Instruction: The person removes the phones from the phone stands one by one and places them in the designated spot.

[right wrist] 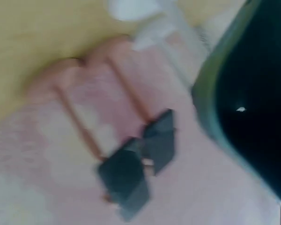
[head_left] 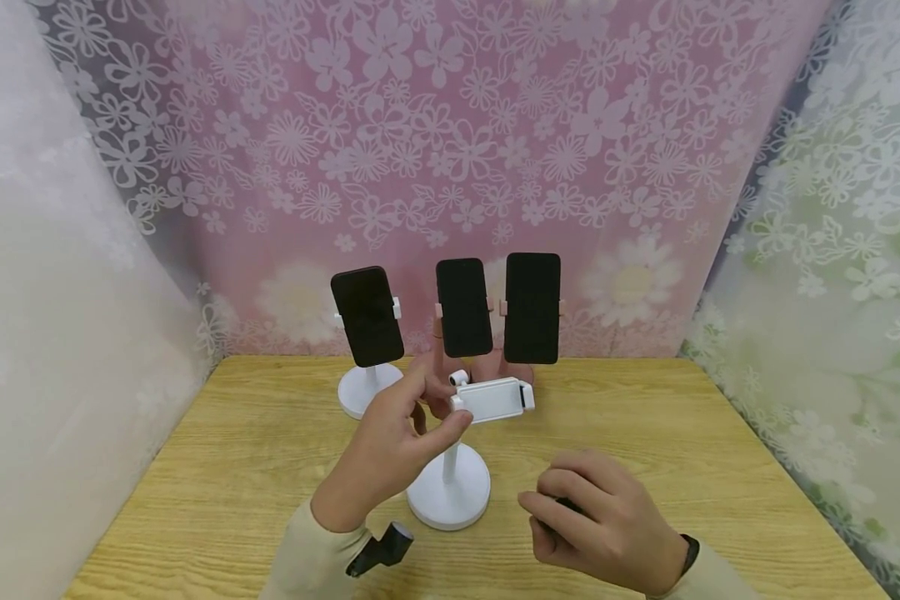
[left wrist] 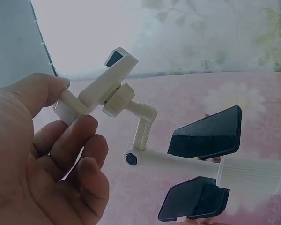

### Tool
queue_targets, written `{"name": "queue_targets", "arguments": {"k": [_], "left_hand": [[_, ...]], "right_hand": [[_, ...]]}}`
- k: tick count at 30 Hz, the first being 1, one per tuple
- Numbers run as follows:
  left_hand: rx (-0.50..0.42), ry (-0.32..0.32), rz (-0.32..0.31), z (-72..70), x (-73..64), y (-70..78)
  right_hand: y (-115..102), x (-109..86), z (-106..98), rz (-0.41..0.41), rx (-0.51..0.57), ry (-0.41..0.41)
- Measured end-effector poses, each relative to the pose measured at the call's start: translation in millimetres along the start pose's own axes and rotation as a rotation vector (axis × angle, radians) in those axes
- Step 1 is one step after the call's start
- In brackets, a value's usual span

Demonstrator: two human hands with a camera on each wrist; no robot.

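Note:
My left hand (head_left: 386, 446) pinches one end of the clamp (head_left: 492, 400) on a white phone stand, thumb below and fingers above. The clamp lies tipped back, and its round base (head_left: 450, 500) is on the table. Seen from the left wrist, the same clamp (left wrist: 110, 82) joins a hinged arm (left wrist: 140, 136). Low at the right, my right hand (head_left: 603, 518) curls its fingers around a dark phone (right wrist: 253, 108), which looms large in the right wrist view. From the head, most of that phone is hidden by the hand.
Behind stand a white stand (head_left: 356, 392) with a black phone (head_left: 367, 317), and two pink stands carrying a middle phone (head_left: 464, 308) and a right phone (head_left: 532, 308). Flowered cloth (head_left: 450, 150) hangs behind the wooden table (head_left: 232, 467).

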State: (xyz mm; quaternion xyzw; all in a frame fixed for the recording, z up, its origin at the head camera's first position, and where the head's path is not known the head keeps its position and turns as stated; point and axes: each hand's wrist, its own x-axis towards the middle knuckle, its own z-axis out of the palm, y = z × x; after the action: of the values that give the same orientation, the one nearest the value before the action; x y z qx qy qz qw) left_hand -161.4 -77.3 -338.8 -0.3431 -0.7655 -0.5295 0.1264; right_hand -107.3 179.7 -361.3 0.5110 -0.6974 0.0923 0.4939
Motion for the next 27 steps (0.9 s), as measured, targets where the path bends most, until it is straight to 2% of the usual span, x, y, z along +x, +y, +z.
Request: {"name": "queue_targets", "arguments": {"k": [5, 12, 20, 27], "left_hand": [[-0.011, -0.01, -0.003, 0.4, -0.9, -0.2], [-0.007, -0.011, -0.016, 0.5, -1.0, 0.9], [0.002, -0.014, -0.028, 0.0, -1.1, 1.4], [-0.026, -0.021, -0.013, -0.1, -1.3, 1.7]], "right_hand": [[7.0, -41.5, -2.7, 0.061, -0.06, -0.091], [16.4, -87.4, -7.4, 0.216, -0.082, -0.186], [28.5, -120.9, -9.0, 0.325, -0.059, -0.216], [39.6, -144.5, -8.6, 0.424, -0.066, -0.32]]}}
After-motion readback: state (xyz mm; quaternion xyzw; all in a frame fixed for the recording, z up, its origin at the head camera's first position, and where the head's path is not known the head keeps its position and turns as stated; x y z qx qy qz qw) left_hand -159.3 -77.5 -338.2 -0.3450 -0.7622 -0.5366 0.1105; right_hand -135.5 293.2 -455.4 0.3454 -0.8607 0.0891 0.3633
